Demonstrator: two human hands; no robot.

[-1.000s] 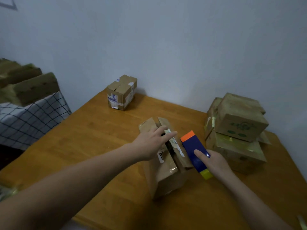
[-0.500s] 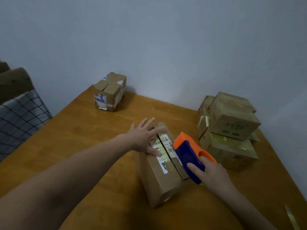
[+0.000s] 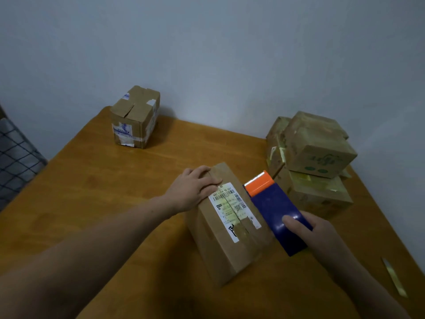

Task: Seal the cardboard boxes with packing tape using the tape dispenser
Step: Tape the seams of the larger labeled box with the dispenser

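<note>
Flaps of centre box (image 3: 227,229), gaping a second ago, now closed; left hand (image 3: 195,187) presses them flat at far end, fingers extended; right hand (image 3: 317,233) has wrapped round tape dispenser (image 3: 273,208), at box's 3 o'clock, blade toward 12; judged ready for taping.

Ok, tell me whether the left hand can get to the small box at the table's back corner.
Probably yes. Only bare table lies between the left hand and the small box, with nothing in the way. The hand would have to leave the middle box it rests on.
</note>
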